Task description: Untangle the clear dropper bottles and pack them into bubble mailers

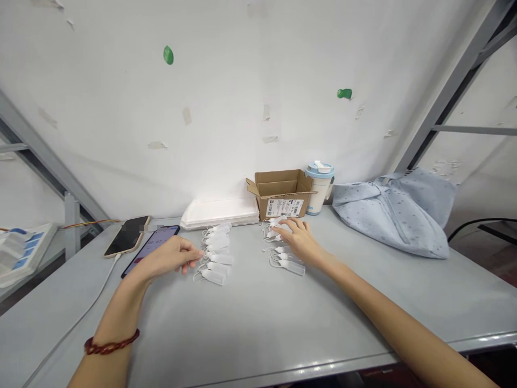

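Note:
Two rows of small white plastic pieces with loops lie on the grey table (258,323): a left row (216,250) and a right row (286,258). My left hand (172,256) hovers just left of the left row, fingers loosely curled, fingertips close to one piece; whether it grips one I cannot tell. My right hand (297,237) rests palm down on the far end of the right row, fingers spread over the white pieces near the cardboard box (283,194).
Two phones (127,234) (155,242) lie at the left, one on a white cable. A stack of white trays (220,213) sits by the wall, beside the open box. A blue-lidded cup (319,188) and a light blue cloth bag (396,210) are at the right.

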Demonstrator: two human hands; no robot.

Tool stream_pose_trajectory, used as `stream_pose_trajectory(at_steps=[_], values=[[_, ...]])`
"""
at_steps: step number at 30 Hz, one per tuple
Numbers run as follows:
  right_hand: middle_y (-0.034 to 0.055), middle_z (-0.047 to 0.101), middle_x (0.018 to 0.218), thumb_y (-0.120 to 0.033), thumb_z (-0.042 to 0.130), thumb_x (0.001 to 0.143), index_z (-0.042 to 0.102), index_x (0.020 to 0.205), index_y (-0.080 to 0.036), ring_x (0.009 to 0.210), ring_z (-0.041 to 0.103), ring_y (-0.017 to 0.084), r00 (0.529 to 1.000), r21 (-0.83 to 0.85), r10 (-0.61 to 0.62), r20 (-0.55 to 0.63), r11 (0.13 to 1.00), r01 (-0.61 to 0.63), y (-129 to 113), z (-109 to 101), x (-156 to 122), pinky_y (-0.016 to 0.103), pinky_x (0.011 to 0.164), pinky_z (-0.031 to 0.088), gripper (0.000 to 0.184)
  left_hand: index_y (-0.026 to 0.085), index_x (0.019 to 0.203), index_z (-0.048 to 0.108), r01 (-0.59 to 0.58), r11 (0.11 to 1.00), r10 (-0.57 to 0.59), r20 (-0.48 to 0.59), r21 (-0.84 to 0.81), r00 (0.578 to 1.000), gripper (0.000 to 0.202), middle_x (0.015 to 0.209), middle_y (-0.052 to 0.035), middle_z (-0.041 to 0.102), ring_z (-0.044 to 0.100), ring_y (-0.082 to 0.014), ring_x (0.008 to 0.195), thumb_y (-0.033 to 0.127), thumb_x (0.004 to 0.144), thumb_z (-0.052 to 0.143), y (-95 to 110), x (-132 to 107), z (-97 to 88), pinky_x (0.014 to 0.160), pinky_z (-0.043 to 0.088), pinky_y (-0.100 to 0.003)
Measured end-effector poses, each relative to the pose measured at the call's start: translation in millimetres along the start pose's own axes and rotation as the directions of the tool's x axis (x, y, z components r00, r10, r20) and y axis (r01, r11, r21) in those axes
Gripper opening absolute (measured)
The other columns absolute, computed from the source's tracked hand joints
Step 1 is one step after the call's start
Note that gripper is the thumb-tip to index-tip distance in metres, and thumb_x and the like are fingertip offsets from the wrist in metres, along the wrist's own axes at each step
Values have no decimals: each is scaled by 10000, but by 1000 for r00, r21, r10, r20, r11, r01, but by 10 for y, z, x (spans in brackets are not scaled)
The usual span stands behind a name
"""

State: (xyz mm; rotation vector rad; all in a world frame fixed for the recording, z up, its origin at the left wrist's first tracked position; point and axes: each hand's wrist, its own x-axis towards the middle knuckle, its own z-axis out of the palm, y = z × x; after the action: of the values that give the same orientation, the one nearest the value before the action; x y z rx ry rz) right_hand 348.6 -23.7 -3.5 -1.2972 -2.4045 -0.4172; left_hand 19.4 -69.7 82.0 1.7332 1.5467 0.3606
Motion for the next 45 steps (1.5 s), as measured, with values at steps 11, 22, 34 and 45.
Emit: stream_pose_trajectory(at_steps=[11, 22, 34, 45], values=[[78, 563, 1160, 48, 406, 783, 572, 1165, -267, 1073, 402, 274, 1000, 79, -8, 4, 997, 7, 30, -3, -9, 372, 779, 317, 522, 139, 871, 650, 13, 990, 62, 518, -140, 853, 235, 720, -67, 714, 662, -161, 581, 326, 734, 615, 80, 97, 429, 477, 438, -199], [108, 605, 1014, -101, 401, 877, 582, 1087, -191, 960, 500, 243, 991, 287, 54, -125, 958, -16, 23, -74, 1, 392, 787, 389, 291, 124, 783, 645, -55, 955, 182, 427, -292, 886, 287, 714, -80, 703, 647, -157, 565, 402, 780, 573, 174, 87, 462, 484, 439, -224], [65, 643, 882, -335, 402, 914, 602, 1007, -184, 811, 589, 182, 968, 740, 248, -25, 656, -149, -448, -506, -87, 260, 586, 458, 268, 142, 1158, 501, -235, 793, 276, -11, -562, 961, 466, 782, -42, 622, 576, -128, 567, 430, 798, 570, 303, 176, 811, 541, 475, -279], [44, 634, 783, -364, 409, 905, 608, 884, -183, 737, 584, 165, 948, 810, 317, 20, 551, -201, -496, -579, -92, 246, 588, 446, 270, 143, 787, 627, -173, 882, 228, 76, -437, 971, 257, 619, 20, 563, 504, -92, 499, 394, 728, 635, 349, 127, 810, 551, 416, -247]])
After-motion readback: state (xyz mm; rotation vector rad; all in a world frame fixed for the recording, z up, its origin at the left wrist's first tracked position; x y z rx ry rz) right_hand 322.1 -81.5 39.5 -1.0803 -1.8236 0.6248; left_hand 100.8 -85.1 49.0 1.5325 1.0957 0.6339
